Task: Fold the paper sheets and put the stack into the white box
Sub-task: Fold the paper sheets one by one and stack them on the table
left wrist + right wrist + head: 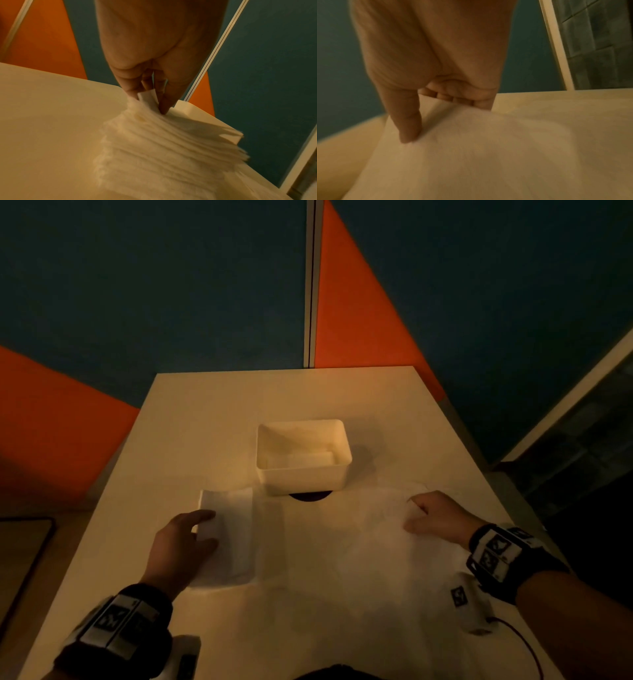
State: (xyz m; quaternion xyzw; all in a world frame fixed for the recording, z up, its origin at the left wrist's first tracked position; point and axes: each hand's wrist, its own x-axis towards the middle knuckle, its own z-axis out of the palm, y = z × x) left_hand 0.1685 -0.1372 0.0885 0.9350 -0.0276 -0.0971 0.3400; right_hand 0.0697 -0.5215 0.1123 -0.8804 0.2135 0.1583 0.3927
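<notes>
The white box (pixel 301 474) stands at the table's centre, with what looks like a folded white piece on its floor. A stack of folded paper sheets (pixel 236 529) lies left of and nearer than the box. My left hand (pixel 186 539) rests on its left edge. In the left wrist view the left hand (pixel 150 104) pinches a corner of the stack (pixel 163 142) between thumb and fingers. A large unfolded paper sheet (pixel 370 546) lies at the right. My right hand (pixel 421 515) grips its far edge, thumb pressed on the sheet (pixel 488 155) and fingers (pixel 464 100) curled at the lifted rim.
A dark round hole (pixel 310 495) in the white table (pixel 212 419) shows just in front of the box. Orange and teal partition panels (pixel 359 320) close off the back. A dark flat object (pixel 24 559) lies off the table's left side. A thin cable (pixel 524 645) runs near my right forearm.
</notes>
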